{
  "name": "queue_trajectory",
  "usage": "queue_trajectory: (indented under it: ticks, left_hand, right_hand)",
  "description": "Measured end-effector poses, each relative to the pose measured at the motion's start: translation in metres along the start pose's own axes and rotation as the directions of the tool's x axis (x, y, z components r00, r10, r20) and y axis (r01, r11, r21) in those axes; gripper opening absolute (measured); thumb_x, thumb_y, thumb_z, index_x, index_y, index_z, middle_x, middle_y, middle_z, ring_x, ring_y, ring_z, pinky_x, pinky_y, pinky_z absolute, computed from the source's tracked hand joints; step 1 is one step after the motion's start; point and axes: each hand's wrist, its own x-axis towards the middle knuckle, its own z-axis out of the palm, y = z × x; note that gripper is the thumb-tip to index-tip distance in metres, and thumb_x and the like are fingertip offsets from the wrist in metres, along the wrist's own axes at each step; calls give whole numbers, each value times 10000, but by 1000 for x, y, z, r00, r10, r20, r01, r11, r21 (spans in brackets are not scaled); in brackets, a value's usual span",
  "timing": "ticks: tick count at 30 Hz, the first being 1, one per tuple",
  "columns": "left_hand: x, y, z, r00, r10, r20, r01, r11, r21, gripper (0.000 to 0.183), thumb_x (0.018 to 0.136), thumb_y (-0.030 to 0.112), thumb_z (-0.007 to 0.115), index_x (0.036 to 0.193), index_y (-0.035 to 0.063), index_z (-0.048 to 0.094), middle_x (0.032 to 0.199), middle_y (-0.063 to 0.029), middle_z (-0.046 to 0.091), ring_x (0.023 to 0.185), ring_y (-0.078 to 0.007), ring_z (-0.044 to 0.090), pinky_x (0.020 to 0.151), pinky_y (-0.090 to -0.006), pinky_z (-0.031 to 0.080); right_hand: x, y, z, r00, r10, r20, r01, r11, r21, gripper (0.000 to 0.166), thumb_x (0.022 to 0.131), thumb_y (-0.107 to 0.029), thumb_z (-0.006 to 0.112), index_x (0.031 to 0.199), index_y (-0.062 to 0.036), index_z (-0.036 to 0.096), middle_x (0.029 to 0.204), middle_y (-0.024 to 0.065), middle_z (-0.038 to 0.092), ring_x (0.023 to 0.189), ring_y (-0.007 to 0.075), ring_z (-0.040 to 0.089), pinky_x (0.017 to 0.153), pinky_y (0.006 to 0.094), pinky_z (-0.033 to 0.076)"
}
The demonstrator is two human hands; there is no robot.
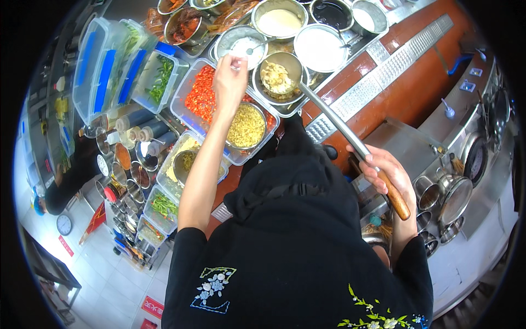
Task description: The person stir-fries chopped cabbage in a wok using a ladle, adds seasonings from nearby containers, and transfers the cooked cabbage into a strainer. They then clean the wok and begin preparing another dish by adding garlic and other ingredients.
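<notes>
My right hand (384,168) grips the wooden-ended handle of a long steel ladle (337,119). The ladle's bowl holds pale chopped food (276,78) and rests over or in a metal pot (283,100). My left hand (232,82) is above the near edge of a metal pot of white granules (242,43), fingertips drawn together; whether they pinch something is unclear. A spoon (251,50) lies in those granules. Below the left hand, a plastic tub holds chopped red chilli (200,92) and a bowl of chopped yellow food (246,126).
Pots of pale liquid (279,22), white contents (320,48) and dark liquid (332,14) stand beyond. Left are plastic tubs with greens (161,80), squeeze bottles (141,119) and seasoning cups (122,154). A metal floor grate (357,96) and cookware (456,199) lie right. Another person (68,193) is far left.
</notes>
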Motion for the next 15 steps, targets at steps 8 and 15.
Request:
queue_trajectory:
  ticks: [8, 15]
  left_hand:
    - [-119, -76, -121, 904, -358, -234, 310, 925, -219, 193, 948, 7, 429, 1061, -2, 584, 985, -78, 580, 812, -159, 559, 753, -292, 461]
    - [-290, -138, -194, 490, -570, -659, 440, 815, -377, 235, 993, 59, 495, 1202, -8, 578, 1079, -90, 599, 909, -166, 597, 818, -288, 506]
  right_hand:
    - [-3, -16, 18, 979, 123, 162, -142, 984, 109, 480, 974, -134, 526, 1390, 82, 422, 622, 3, 453, 372, 44, 422, 317, 165, 347]
    - [17, -9, 112, 935, 256, 246, -191, 947, -259, 491, 951, -142, 559, 1381, 58, 429, 610, 14, 461, 387, 51, 429, 331, 173, 357]
